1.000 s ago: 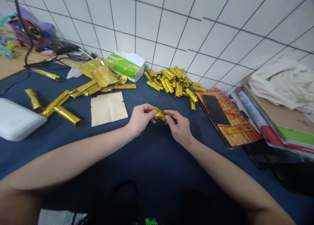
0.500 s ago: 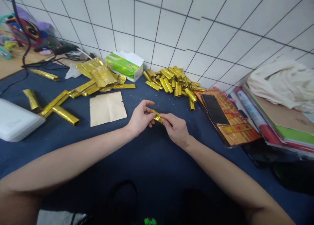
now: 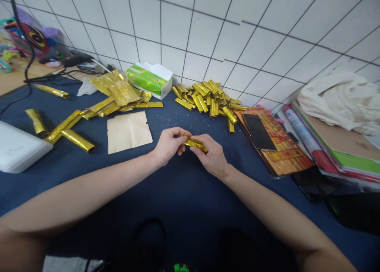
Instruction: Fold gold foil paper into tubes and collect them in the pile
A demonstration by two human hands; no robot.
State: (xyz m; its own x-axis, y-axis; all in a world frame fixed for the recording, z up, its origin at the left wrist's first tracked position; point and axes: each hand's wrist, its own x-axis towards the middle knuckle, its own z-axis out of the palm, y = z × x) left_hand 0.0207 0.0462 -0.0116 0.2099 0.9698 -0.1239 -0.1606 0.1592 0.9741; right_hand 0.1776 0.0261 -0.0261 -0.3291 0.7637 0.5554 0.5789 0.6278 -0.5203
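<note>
Both my hands meet at the middle of the dark blue table cover [image 3: 184,201]. My left hand [image 3: 168,144] and my right hand [image 3: 211,157] are closed on the two ends of a small gold foil paper roll [image 3: 194,142], which lies roughly level between them. Behind it, near the tiled wall, is a heap of several finished gold foil rolls [image 3: 208,100]. A tan paper sheet [image 3: 128,131] lies flat just left of my left hand.
Longer gold foil strips [image 3: 74,135] and crumpled gold sheets [image 3: 118,92] lie at the left, with a green tissue box [image 3: 148,79] behind. A white box [image 3: 18,147] sits far left. A phone [image 3: 259,131] rests on a printed paper stack; books and white cloth [image 3: 341,100] at right.
My fingers have shifted along the gold roll: my left hand's raised finger has closed back onto it, and the roll now lies flatter and more stretched out between the hands.
</note>
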